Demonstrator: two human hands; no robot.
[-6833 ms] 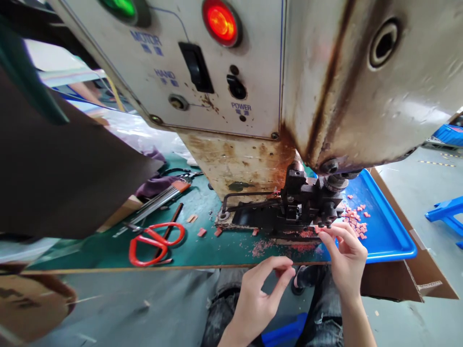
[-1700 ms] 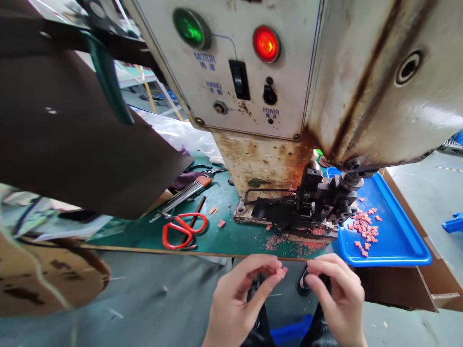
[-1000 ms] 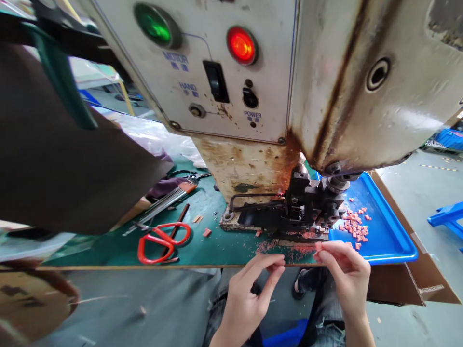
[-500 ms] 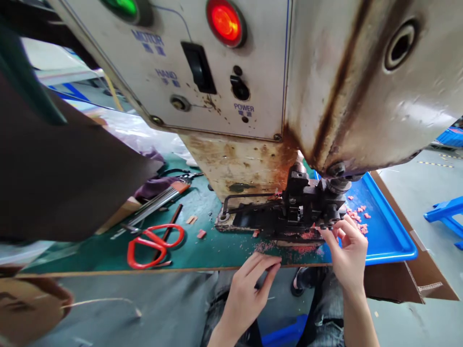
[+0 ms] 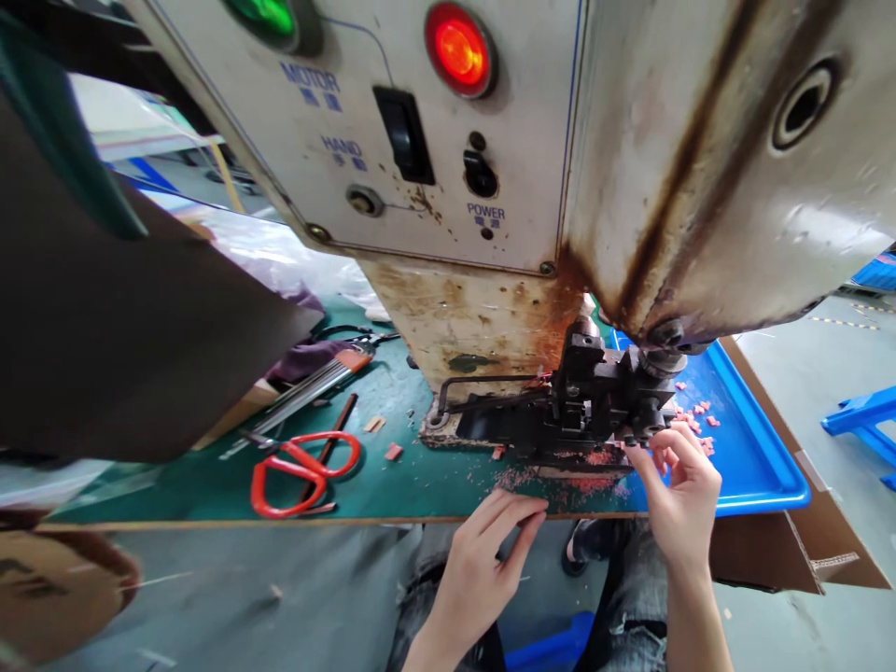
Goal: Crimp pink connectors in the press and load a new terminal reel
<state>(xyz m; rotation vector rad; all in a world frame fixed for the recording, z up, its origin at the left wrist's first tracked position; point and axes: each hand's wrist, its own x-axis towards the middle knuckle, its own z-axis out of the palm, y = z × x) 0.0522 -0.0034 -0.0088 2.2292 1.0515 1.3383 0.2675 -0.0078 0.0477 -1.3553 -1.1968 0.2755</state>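
Note:
At the bench edge, my left hand (image 5: 483,560) has its thumb and fingertips pinched together; anything between them is too small to make out. My right hand (image 5: 679,495) is closed at the right side of the dark metal press tooling (image 5: 609,392), its fingertips pinching what looks like a small pink piece (image 5: 620,446). The other fingers curl inward. Pink crumbs (image 5: 592,483) lie around the base of the tooling. Behind the right hand, several small pink pieces (image 5: 700,415) are scattered in a blue tray (image 5: 763,467).
Above hangs the machine's panel (image 5: 448,215) with a lit red lamp (image 5: 458,49) and a green one. Red-handled scissors (image 5: 287,485), metal rods (image 5: 315,392) and a loose pink piece (image 5: 393,452) lie on the green bench (image 5: 210,490). Cardboard (image 5: 805,523) sits under the tray.
The machine and bench have shifted slightly rightward in view. My right hand appears a little further right, still at the tooling; my left hand has hardly moved.

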